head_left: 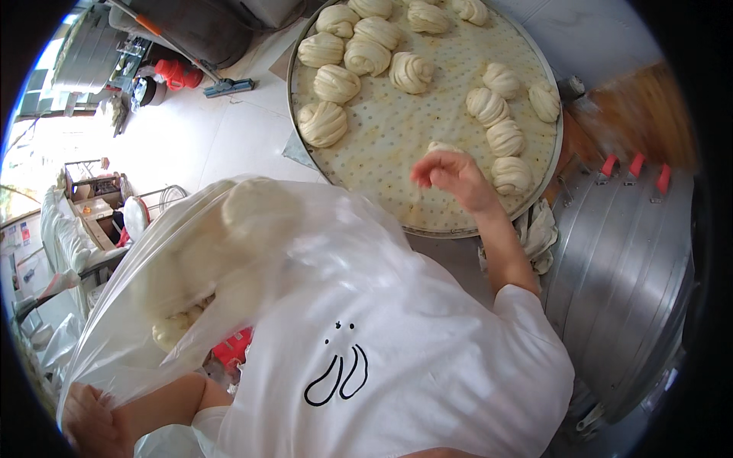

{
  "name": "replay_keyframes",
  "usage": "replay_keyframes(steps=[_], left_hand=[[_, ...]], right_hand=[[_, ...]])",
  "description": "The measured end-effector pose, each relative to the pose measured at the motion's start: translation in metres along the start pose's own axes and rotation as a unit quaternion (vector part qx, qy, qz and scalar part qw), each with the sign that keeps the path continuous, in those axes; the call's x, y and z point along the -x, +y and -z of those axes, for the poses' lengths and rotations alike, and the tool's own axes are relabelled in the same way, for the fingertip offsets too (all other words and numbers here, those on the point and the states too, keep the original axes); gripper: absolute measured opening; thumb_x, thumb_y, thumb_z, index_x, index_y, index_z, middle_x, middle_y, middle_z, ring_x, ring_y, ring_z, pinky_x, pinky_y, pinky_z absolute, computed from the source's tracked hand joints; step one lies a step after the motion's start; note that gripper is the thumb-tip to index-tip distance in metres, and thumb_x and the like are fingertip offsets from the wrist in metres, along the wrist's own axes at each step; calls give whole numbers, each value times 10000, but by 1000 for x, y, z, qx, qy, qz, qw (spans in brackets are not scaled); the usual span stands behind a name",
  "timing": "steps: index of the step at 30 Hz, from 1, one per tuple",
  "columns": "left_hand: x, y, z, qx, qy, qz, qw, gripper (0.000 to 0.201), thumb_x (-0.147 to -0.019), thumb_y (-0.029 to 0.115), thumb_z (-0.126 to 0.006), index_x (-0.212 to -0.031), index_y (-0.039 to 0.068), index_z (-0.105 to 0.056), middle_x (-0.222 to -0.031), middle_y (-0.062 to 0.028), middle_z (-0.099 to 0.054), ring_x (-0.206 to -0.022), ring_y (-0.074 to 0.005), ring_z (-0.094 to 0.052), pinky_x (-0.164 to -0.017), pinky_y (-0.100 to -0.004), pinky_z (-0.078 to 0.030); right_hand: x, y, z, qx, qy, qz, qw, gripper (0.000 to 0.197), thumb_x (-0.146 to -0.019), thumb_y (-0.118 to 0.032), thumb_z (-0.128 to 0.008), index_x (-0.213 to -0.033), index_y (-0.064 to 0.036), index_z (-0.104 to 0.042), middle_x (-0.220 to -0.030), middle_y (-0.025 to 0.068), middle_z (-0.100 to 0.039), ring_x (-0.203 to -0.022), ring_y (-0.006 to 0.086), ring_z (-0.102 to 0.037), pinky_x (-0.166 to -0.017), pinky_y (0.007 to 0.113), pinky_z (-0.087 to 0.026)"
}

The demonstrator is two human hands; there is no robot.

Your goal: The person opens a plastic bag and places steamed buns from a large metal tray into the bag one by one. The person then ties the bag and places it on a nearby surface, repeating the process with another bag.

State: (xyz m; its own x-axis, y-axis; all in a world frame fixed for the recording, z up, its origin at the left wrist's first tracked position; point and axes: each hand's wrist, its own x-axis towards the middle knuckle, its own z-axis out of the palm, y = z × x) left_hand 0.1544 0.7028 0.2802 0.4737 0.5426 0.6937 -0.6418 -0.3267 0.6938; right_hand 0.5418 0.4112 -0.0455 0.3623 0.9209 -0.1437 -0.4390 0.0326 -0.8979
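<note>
My left hand (95, 420), slightly blurred at the lower left, is closed on the edge of a large clear plastic bag (328, 229). The bag spreads across my front, and pale twisted steamed buns (177, 327) show inside it, partly blurred through the film. Over the near part of a round perforated steamer tray (405, 126), my right hand (454, 179) has loosely curled fingers, with nothing visible between them. Just beyond its knuckles a twisted bun (441, 146) peeks out, mostly hidden by the hand.
More twisted buns (366, 56) sit in a group at the tray's far left, and several others (505, 138) line its right side. Stacked metal steamer rings (622, 282) with red handles stand at the right. A floor squeegee (227, 87) and a red container (179, 74) are far left.
</note>
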Motion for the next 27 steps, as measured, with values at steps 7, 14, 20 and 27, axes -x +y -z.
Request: replay_keyframes(steps=[7,14,20,27], left_hand=[[42,10,43,13,77,66,995,200,-917,62,-379,-728,40,-441,-382,45,-311,-314,-60,-245,-409,-214,-236],[73,28,55,-96,233,42,967,239,-972,99,-361,-759,18,-431,-450,-11,-341,-378,-105,-249,-474,-292,-275],[78,36,43,-154,242,28,958,253,-1020,300,-333,-925,110,-471,-433,40,-328,-323,-66,-245,-341,-257,-247],[70,13,41,-34,200,58,977,282,-1022,324,-320,-897,120,-469,-433,40,-343,-315,-77,-252,-332,-270,-253]], right_hand=[[-63,50,42,433,217,-20,874,254,-871,-202,-666,-1074,-50,-679,-949,77,-708,-811,154,-658,-736,297,-521],[-208,79,-2,583,249,197,748,497,-777,-326,-732,-1211,-127,-594,-1239,109,-584,-1152,299,-530,-962,395,-436],[-253,92,-28,659,302,17,689,639,-720,-369,-752,-1251,-94,-525,-1263,127,-501,-1203,330,-446,-991,459,-380],[-203,101,-43,562,382,286,676,505,-612,-171,-800,-1049,-121,-553,-1032,124,-546,-978,328,-523,-829,460,-407]])
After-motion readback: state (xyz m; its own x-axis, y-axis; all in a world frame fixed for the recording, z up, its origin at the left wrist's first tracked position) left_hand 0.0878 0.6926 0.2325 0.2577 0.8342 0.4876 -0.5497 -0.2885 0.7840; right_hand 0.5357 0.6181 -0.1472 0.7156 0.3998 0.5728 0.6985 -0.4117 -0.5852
